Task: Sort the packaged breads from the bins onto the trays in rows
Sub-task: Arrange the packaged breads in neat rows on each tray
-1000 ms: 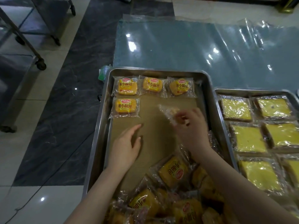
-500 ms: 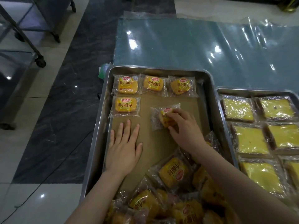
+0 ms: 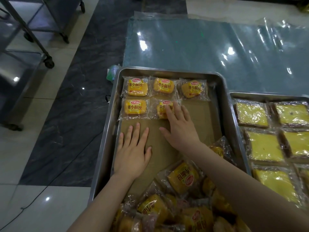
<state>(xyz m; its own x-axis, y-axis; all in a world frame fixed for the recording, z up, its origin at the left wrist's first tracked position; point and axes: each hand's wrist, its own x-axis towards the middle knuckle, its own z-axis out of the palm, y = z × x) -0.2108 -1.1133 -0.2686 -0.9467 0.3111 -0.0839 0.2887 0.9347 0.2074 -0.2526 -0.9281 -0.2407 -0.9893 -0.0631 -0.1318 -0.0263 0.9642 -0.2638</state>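
A steel tray (image 3: pixel 222 104) lined with brown paper holds small yellow packaged breads. Three lie in the far row (image 3: pixel 164 86). One packet (image 3: pixel 134 107) starts the second row at the left. My right hand (image 3: pixel 179 126) lies flat with its fingertips on a second packet (image 3: pixel 161 108) placed beside it. My left hand (image 3: pixel 133 151) rests flat on the brown paper, fingers apart, holding nothing. A loose heap of the same packets (image 3: pixel 182 180) fills the tray's near end.
A second steel tray (image 3: pixel 267 94) at the right holds rows of flat yellow wrapped cakes (image 3: pixel 263 146). Clear plastic sheeting (image 3: pixel 209 47) covers the floor beyond. Wheeled metal racks (image 3: pixel 38 30) stand at the far left. A dark cable (image 3: pixel 55 180) crosses the floor tiles.
My right hand carried a packet from mid-tray to the left and set it in the second row beside the first one. My left hand flattened on the paper.
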